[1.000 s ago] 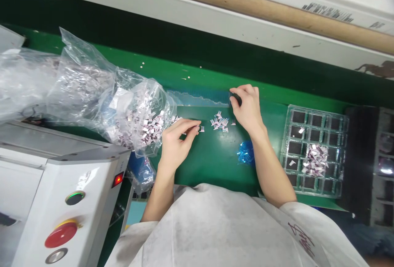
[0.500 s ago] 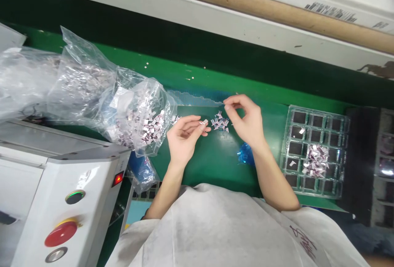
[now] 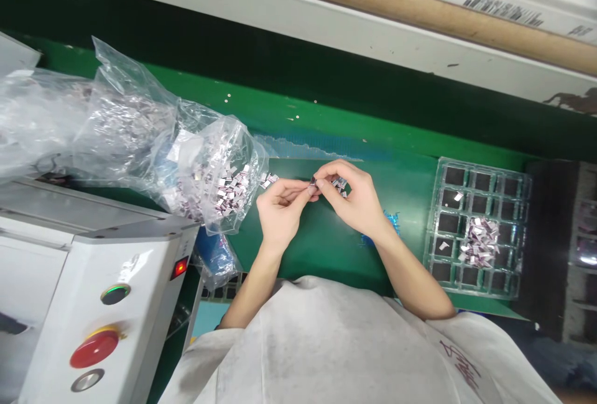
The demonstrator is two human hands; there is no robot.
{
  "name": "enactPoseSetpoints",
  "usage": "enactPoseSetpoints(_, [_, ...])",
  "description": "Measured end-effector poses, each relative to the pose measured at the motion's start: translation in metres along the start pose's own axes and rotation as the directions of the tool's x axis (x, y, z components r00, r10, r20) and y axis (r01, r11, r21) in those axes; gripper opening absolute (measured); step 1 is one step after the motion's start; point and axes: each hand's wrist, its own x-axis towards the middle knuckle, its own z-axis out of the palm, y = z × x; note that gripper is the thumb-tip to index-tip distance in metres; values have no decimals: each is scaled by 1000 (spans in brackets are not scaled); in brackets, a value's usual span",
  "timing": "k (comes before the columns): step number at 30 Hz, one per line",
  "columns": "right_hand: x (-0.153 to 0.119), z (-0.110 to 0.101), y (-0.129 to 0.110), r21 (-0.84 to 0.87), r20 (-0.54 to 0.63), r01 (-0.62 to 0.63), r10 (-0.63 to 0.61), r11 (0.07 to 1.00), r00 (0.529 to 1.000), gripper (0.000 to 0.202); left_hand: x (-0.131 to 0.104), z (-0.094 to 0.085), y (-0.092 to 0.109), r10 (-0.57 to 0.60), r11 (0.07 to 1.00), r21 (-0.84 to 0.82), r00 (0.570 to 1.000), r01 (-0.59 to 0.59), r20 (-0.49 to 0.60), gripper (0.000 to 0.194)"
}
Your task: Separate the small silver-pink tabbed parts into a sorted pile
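Observation:
Over the green mat, my left hand (image 3: pixel 280 208) pinches a small dark and white piece (image 3: pixel 313 183) between thumb and fingertips. The fingertips of my right hand (image 3: pixel 351 196) meet it at the same piece, closed in a pinch. Behind my right hand, partly hidden, lies a small pile of pieces (image 3: pixel 340 185). Left of my left hand, an open clear bag (image 3: pixel 233 192) holds many similar white and purple pieces, with a few loose ones (image 3: pixel 268 180) at its mouth.
At the right stands a clear compartment tray (image 3: pixel 431 230) with a heap of pieces (image 3: pixel 480 242) on it. Blue scraps (image 3: pixel 392 222) lie beside my right forearm. A grey machine (image 3: pixel 135 304) with a red button (image 3: pixel 96 348) occupies the lower left.
My right hand has moved left and down from beyond the pile to meet my left hand at the small piece. It now covers part of the pile.

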Motion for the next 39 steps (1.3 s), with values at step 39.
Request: enactPoseSetpoints(39, [31,-24,47,-506,-147,-89,16,858,989,15,27,-56,11,286,358,801,873,-479,395,14])
